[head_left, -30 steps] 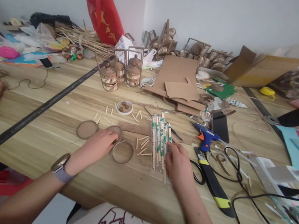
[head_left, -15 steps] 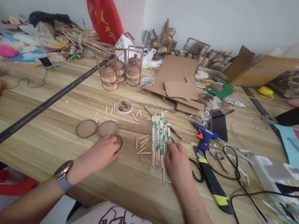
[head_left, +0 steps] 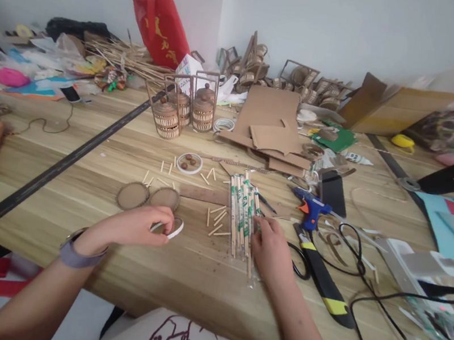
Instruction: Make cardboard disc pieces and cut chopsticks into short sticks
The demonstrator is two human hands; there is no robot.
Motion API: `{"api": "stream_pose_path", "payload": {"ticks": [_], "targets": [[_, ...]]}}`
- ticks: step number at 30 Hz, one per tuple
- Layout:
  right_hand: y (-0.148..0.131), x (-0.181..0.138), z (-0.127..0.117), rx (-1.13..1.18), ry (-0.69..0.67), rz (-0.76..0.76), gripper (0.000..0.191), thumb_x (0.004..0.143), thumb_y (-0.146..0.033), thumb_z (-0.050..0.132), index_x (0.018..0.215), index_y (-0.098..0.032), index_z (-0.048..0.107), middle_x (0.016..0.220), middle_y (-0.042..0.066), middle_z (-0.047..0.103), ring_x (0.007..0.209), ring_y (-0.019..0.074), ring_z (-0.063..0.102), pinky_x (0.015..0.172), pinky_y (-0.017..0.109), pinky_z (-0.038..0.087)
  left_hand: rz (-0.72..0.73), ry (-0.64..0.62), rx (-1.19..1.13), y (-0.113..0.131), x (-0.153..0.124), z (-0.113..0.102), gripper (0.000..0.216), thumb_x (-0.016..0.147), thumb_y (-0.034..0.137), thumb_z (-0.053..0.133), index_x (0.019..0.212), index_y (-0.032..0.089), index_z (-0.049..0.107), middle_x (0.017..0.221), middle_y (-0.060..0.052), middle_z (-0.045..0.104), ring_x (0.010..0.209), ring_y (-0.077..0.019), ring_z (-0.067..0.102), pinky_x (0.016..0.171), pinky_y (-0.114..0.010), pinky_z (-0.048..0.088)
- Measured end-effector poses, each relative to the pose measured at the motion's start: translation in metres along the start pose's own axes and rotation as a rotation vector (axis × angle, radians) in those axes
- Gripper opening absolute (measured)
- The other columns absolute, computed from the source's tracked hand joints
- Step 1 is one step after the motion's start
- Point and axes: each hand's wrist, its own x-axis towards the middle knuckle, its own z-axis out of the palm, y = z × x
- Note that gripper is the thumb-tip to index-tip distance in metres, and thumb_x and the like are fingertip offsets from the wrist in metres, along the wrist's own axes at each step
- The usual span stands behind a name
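And the thin, white-edged round ring (head_left: 176, 231) has tipped up, pinched by the left hand (head_left: 138, 225) over the pale wood-grained surface (head_left: 201, 281); right hand (head_left: 272, 249) touching plastic-wrapped wooden sticks (head_left: 241, 212), grip unclear; grey wall (head_left: 340, 21) behind.

My left hand (head_left: 142, 227) is pinching a thin, white-sided round ring (head_left: 176, 231), tilted beside two shallow round brown cardboard pieces (head_left: 165, 199). My right hand (head_left: 272, 250) is touching pale wooden sticks in green-printed clear wrappers (head_left: 241, 212); a blue glue gun (head_left: 313, 208) is lying farther right.
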Motion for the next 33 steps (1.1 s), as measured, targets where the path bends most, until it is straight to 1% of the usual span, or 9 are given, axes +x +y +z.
{"api": "stream_pose_path", "payload": {"ticks": [5, 8, 14, 16, 18, 23, 29, 31, 33], "targets": [[-0.002, 0.000, -0.001, 0.064, -0.011, 0.036, 0.039, 0.079, -0.011, 0.042, 0.111, -0.011, 0.064, 0.107, 0.017, 0.062, 0.099, 0.0285, 0.059, 0.090, 0.043, 0.049, 0.004, -0.018, -0.032, 0.000, -0.006, -0.004, 0.007, 0.078, 0.022, 0.054, 0.076, 0.019, 0.060, 0.118, -0.007, 0.059, 0.101, -0.0202, 0.058, 0.084, -0.028, 0.043], [-0.004, 0.002, -0.004, 0.172, -0.016, 0.102, 0.039, 0.078, -0.014, 0.042, 0.110, -0.011, 0.065, 0.106, 0.018, 0.062, 0.098, 0.0297, 0.059, 0.090, 0.046, 0.047, -0.001, 0.036, 0.043, 0.003, -0.010, -0.001, 0.009, 0.081, 0.024, 0.055, 0.074, 0.020, 0.058, 0.125, -0.007, 0.058, 0.114, -0.0232, 0.053, 0.093, -0.033, 0.040], [-0.004, 0.006, -0.013, 0.342, -0.008, 0.229, 0.039, 0.072, -0.018, 0.049, 0.107, -0.014, 0.067, 0.093, 0.011, 0.064, 0.076, 0.0230, 0.059, 0.079, 0.041, 0.049, -0.049, 0.172, 0.370, 0.012, -0.013, 0.018, 0.009, 0.077, 0.013, 0.059, 0.071, 0.019, 0.057, 0.095, -0.005, 0.066, 0.106, -0.0270, 0.055, 0.092, -0.039, 0.039], [-0.004, 0.007, -0.015, 0.445, -0.005, 0.293, 0.038, 0.070, -0.020, 0.053, 0.105, -0.015, 0.067, 0.087, 0.008, 0.065, 0.070, 0.0205, 0.058, 0.072, 0.037, 0.049, -0.093, 0.169, 0.445, 0.014, -0.013, 0.023, 0.007, 0.077, 0.016, 0.063, 0.072, 0.019, 0.059, 0.090, -0.005, 0.066, 0.098, -0.0279, 0.057, 0.087, -0.040, 0.041], [-0.003, 0.007, -0.015, 0.564, 0.004, 0.357, 0.035, 0.070, -0.023, 0.056, 0.102, -0.017, 0.066, 0.084, 0.006, 0.065, 0.068, 0.0191, 0.058, 0.067, 0.034, 0.049, -0.102, 0.185, 0.453, 0.016, -0.012, 0.028, 0.007, 0.080, 0.023, 0.065, 0.076, 0.019, 0.062, 0.093, -0.006, 0.066, 0.094, -0.0280, 0.058, 0.083, -0.040, 0.042], [-0.005, 0.009, -0.018, 0.784, 0.051, 0.461, 0.039, 0.071, -0.032, 0.058, 0.106, -0.018, 0.062, 0.081, 0.003, 0.064, 0.070, 0.0170, 0.059, 0.064, 0.029, 0.048, -0.045, 0.295, 0.263, 0.045, -0.001, 0.042, 0.018, 0.092, 0.031, 0.051, 0.087, 0.018, 0.063, 0.098, -0.008, 0.067, 0.097, -0.0266, 0.059, 0.086, -0.042, 0.042], [-0.030, 0.007, -0.031, 1.376, -0.125, 0.630, 0.039, 0.062, -0.032, 0.078, 0.098, -0.021, 0.068, 0.078, 0.000, 0.066, 0.070, 0.0148, 0.058, 0.068, 0.027, 0.046, -0.034, 0.261, -0.314, 0.085, 0.038, 0.070, 0.038, 0.094, 0.042, 0.044, 0.124, 0.021, 0.054, 0.116, -0.009, 0.067, 0.102, -0.0210, 0.063, 0.082, -0.031, 0.046], [-0.036, 0.005, -0.030, 1.445, -0.124, 0.618, 0.035, 0.061, -0.033, 0.082, 0.092, -0.021, 0.069, 0.077, -0.001, 0.066, 0.069, 0.0139, 0.057, 0.068, 0.027, 0.046, -0.072, 0.201, -0.412, 0.089, 0.053, 0.077, 0.040, 0.094, 0.043, 0.041, 0.124, 0.019, 0.053, 0.098, -0.007, 0.070, 0.084, -0.0187, 0.064, 0.073, -0.029, 0.046], [-0.039, 0.004, -0.028, 1.442, -0.103, 0.595, 0.034, 0.061, -0.034, 0.083, 0.089, -0.021, 0.070, 0.077, -0.001, 0.065, 0.069, 0.0135, 0.056, 0.068, 0.027, 0.046, -0.108, 0.091, -0.487, 0.088, 0.064, 0.083, 0.035, 0.095, 0.040, 0.035, 0.108, 0.017, 0.058, 0.073, -0.001, 0.065, 0.061, -0.0151, 0.057, 0.060, -0.026, 0.042]]}}
